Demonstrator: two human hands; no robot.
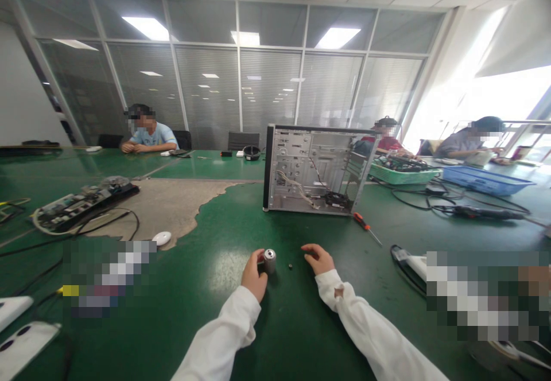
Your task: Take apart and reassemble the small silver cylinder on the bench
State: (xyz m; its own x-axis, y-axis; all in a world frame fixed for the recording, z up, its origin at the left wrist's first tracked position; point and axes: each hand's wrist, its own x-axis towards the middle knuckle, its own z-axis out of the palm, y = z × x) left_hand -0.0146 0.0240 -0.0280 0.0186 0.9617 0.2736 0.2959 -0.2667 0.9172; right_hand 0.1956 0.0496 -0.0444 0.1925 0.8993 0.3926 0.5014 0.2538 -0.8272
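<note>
My left hand [255, 275] is closed around a small silver cylinder [270, 261], which looks like a small electric motor standing upright at the green table top. Just to its right a tiny dark round part [290, 266] lies on the surface, too small to name. My right hand [319, 259] hovers or rests beyond that part, fingers slightly bent and apart, holding nothing. Ahead of both hands stands an opened computer case [314, 168], its metal inside and several cables showing. A screwdriver [365, 227] with a red and black handle lies by the case's lower right corner.
On the left is a long black strip unit [86, 202] with plugs and cables. At right are a green basket [404, 175] of parts, a blue basket [486, 181] and a corded black tool [488, 213]. Several people sit across the table [224, 220]. Pixelated patches hide items on both sides.
</note>
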